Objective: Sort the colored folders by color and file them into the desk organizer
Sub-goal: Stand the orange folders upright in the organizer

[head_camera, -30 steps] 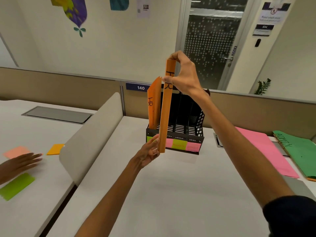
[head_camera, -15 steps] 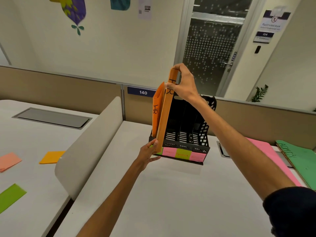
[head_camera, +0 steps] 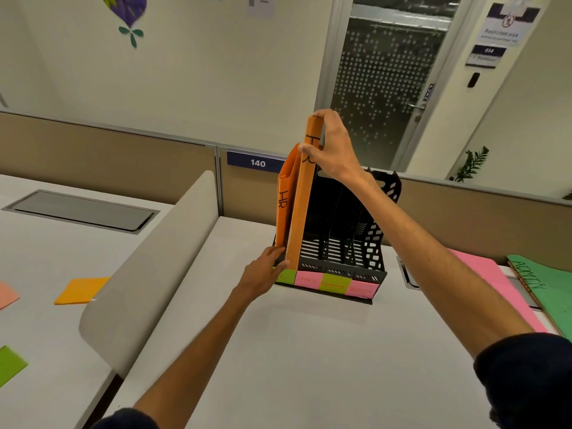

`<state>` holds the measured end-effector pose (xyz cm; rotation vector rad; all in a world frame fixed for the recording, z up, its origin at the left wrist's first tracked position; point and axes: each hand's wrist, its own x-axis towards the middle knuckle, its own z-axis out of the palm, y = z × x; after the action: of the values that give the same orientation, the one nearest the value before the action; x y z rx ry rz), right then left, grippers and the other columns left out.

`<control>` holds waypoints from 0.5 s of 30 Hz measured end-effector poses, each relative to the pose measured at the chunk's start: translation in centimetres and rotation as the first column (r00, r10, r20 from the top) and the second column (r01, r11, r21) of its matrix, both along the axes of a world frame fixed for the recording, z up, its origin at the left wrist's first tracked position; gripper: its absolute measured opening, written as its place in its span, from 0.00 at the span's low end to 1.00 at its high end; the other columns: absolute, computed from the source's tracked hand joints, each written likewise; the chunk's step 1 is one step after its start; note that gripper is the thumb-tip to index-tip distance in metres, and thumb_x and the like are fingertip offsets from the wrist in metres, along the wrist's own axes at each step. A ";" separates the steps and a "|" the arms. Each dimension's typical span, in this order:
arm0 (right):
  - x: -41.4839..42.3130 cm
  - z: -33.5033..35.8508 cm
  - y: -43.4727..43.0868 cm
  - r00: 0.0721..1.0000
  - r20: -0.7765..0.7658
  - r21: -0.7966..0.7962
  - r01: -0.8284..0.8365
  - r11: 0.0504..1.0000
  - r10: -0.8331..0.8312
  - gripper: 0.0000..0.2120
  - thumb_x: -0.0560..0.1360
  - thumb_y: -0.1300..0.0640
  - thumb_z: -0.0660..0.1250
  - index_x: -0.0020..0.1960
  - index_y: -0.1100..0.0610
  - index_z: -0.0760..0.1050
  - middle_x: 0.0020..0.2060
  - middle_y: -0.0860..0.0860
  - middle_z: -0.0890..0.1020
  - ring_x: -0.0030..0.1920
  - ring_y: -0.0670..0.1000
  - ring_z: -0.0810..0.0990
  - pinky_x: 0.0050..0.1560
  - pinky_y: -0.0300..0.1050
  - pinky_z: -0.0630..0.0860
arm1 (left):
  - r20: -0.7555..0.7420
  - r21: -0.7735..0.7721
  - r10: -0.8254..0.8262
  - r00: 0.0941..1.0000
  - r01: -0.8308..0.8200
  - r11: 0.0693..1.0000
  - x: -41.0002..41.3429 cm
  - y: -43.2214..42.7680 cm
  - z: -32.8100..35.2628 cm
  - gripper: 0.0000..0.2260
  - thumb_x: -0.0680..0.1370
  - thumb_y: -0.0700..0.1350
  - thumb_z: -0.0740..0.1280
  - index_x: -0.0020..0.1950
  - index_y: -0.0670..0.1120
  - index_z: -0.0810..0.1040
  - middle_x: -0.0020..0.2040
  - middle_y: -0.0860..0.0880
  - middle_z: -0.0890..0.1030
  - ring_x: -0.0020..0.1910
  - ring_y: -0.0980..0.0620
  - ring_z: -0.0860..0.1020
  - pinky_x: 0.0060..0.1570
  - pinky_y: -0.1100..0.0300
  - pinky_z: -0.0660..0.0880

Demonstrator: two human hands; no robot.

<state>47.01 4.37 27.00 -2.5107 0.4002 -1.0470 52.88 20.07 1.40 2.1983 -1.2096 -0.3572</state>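
Standing in the organizer (head_camera: 340, 269), an orange folder (head_camera: 298, 196) is pinched by the right hand (head_camera: 332, 147); its foot is touched by the straight-fingered left hand (head_camera: 263, 274)

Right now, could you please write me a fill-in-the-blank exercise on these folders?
The held folder, pinched at its top by the right hand, is ____.
The second folder, beside it in the desk organizer, is lettered ____.
The green folder lying at the right is lettered ____.
The blue plate on the partition reads ____.
Missing words: orange; HR; ADMIN; 140.
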 end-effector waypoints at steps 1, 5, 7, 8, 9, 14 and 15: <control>0.2 -0.2 -0.2 1.000 0.005 0.001 0.001 1.000 -0.001 0.27 0.73 0.53 0.73 0.67 0.57 0.65 0.63 0.53 0.71 0.60 0.48 0.71 0.57 0.40 0.71 | 0.040 0.032 0.004 0.999 -0.006 0.999 0.2 -0.1 -0.2 0.25 0.81 0.60 0.54 0.75 0.50 0.65 0.72 0.48 0.69 0.64 0.47 0.76 0.57 0.51 0.77; 1.0 -0.8 -0.9 1.000 0.018 -0.005 0.000 1.000 0.000 0.28 0.74 0.52 0.73 0.68 0.57 0.65 0.64 0.53 0.70 0.63 0.51 0.72 0.59 0.41 0.72 | 0.084 0.057 0.091 0.992 -0.096 0.994 0.6 -0.6 -0.7 0.24 0.80 0.62 0.55 0.72 0.51 0.69 0.64 0.47 0.78 0.57 0.48 0.79 0.51 0.56 0.77; 1.3 -1.0 -1.3 1.000 0.009 -0.024 -0.009 1.000 0.009 0.29 0.74 0.52 0.72 0.69 0.58 0.64 0.65 0.53 0.69 0.63 0.51 0.71 0.59 0.41 0.72 | 0.111 0.043 0.086 0.990 -0.091 0.995 0.8 -0.9 -0.9 0.26 0.79 0.63 0.57 0.74 0.53 0.65 0.63 0.47 0.76 0.58 0.48 0.79 0.51 0.55 0.77; 1.4 -1.1 -1.5 1.000 0.004 -0.030 -0.014 0.999 0.014 0.29 0.74 0.52 0.72 0.70 0.58 0.64 0.66 0.54 0.69 0.64 0.51 0.71 0.60 0.41 0.73 | 0.108 0.040 0.086 0.990 -0.090 0.995 0.8 -1.1 -0.9 0.27 0.79 0.64 0.57 0.75 0.53 0.63 0.63 0.47 0.76 0.58 0.48 0.79 0.51 0.55 0.77; 1.4 -1.1 -1.7 1.000 -0.004 -0.033 -0.017 0.999 0.017 0.30 0.74 0.52 0.72 0.70 0.58 0.63 0.66 0.54 0.68 0.64 0.51 0.71 0.61 0.42 0.73 | 0.095 0.052 0.085 0.992 -0.090 0.995 0.9 -1.3 -0.9 0.28 0.79 0.64 0.56 0.75 0.53 0.63 0.64 0.47 0.76 0.57 0.48 0.79 0.50 0.55 0.78; 1.6 -1.9 -2.4 0.998 -0.032 -0.046 -0.062 0.997 0.060 0.36 0.72 0.52 0.74 0.73 0.56 0.59 0.69 0.53 0.65 0.65 0.52 0.70 0.61 0.44 0.75 | 0.077 0.171 0.125 0.989 -0.137 0.976 1.2 -2.4 -1.0 0.27 0.79 0.65 0.53 0.73 0.51 0.66 0.61 0.48 0.80 0.46 0.47 0.83 0.46 0.57 0.79; 1.6 -2.0 -2.4 0.997 -0.032 -0.054 -0.072 0.996 0.071 0.37 0.72 0.51 0.74 0.73 0.56 0.59 0.69 0.53 0.64 0.65 0.52 0.69 0.60 0.43 0.75 | 0.086 0.165 0.144 0.986 -0.157 0.974 1.2 -2.6 -1.0 0.27 0.79 0.65 0.54 0.72 0.51 0.68 0.61 0.48 0.81 0.47 0.47 0.83 0.47 0.57 0.78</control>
<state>48.64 1.98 24.97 -2.5726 0.2914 -1.0068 54.09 17.51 0.42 2.4535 -1.0760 -0.3312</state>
